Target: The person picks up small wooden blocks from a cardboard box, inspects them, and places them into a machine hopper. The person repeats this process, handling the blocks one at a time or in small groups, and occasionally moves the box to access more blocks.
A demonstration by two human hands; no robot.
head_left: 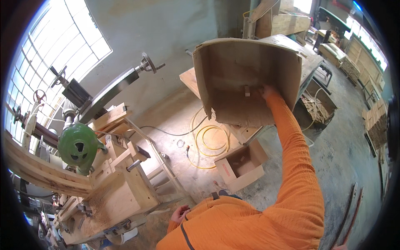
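A large brown cardboard box stands on a worktable with its open side facing me. My right hand reaches inside it, the orange-sleeved arm stretched out in front of me. A small pale wooden block lies in the box just left of those fingers. Shadow and the angle hide what the right fingers do. Close to my waist, my left hand is curled closed; whatever it may hold is too small to name.
At left stands a woodworking machine with a green motor and wooden frame. On the floor lie a coiled yellow hose and a smaller open carton containing small pieces. A bin of wood scraps sits right of the table.
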